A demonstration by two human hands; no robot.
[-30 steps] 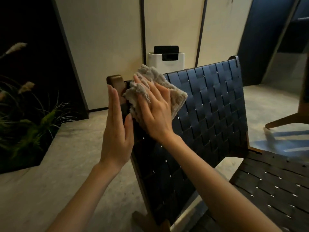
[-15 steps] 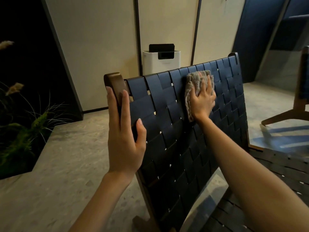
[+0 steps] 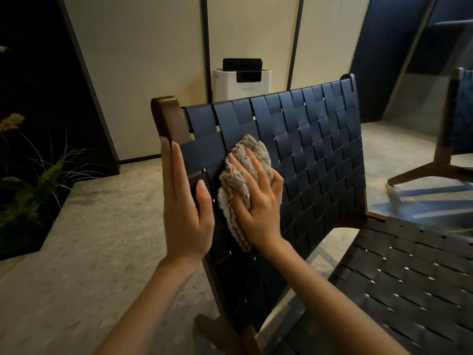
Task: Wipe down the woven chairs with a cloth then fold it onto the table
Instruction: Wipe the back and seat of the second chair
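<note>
A dark blue woven chair stands in front of me, with its backrest [image 3: 317, 149] upright and its woven seat [image 3: 399, 278] at the lower right. My right hand [image 3: 258, 206] presses a bunched beige fluffy cloth [image 3: 252, 152] against the left part of the backrest, fingers curled into the fabric. Beside it, my left hand [image 3: 184, 201] rests on the brown wooden side post [image 3: 167, 116], with the fingers straight along the post and the thumb on the front of the weave.
A second woven chair [image 3: 455, 124] with wooden legs stands at the right edge. A white appliance [image 3: 242, 83] sits against the panelled wall behind the backrest. Plants [image 3: 33, 196] fill a dark bed on the left, and the floor is pale stone.
My right hand has swept the cloth from the upper right of the backrest down and left, close to my left hand. My left hand has stayed on the post.
</note>
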